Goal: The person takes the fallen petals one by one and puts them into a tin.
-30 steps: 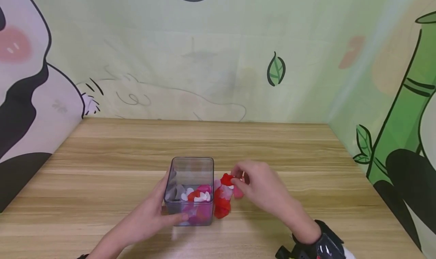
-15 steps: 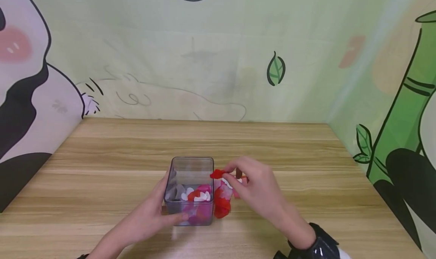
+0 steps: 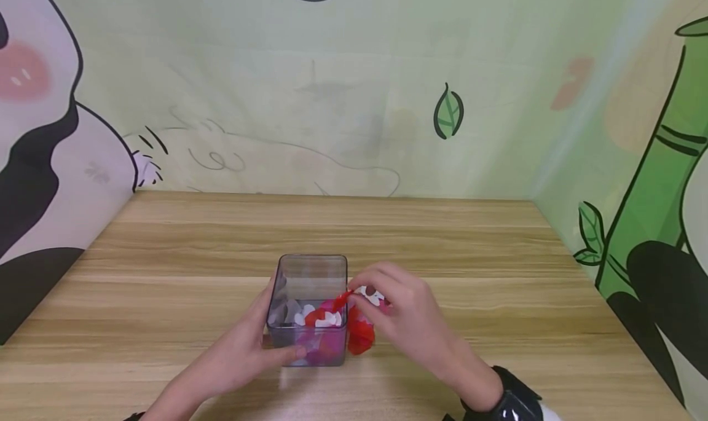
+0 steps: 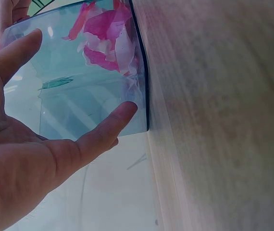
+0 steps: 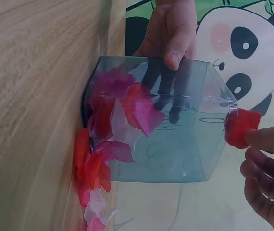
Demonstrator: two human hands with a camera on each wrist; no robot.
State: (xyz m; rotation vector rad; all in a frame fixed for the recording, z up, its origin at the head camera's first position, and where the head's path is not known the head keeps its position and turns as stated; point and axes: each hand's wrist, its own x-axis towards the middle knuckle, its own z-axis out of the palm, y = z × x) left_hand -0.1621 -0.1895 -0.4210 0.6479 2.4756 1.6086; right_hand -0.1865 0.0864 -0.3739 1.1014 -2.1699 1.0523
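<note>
Closest to the person, a black strap (image 3: pixel 506 399) wraps the right wrist at the bench's near edge. Of the two hands, the left hand (image 3: pixel 249 353) clasps a see-through plastic box (image 3: pixel 312 260), its thumb laid against the near face and the fingers reaching round the left side. The box stands upright on the bench (image 3: pixel 221 236), with pink, red and white petals (image 5: pixel 115 84) heaped in the bottom. Over on its right, the right hand (image 3: pixel 406 310) pinches a single red petal (image 5: pixel 242 129) between thumb and forefinger, right at the rim; whether the petal touches the plastic I can't tell. Below that hand, just beside the box, lies a small pile of loose petals (image 3: pixel 361 338), red, pink and white, partly hidden by the fingers.

Past all this the wood-grained bench runs back to a pale green backdrop (image 3: pixel 343 70), printed with a panda (image 3: pixel 33 120) on the left, a small leaf (image 3: pixel 448 115), and bamboo (image 3: pixel 675 101) on the right.
</note>
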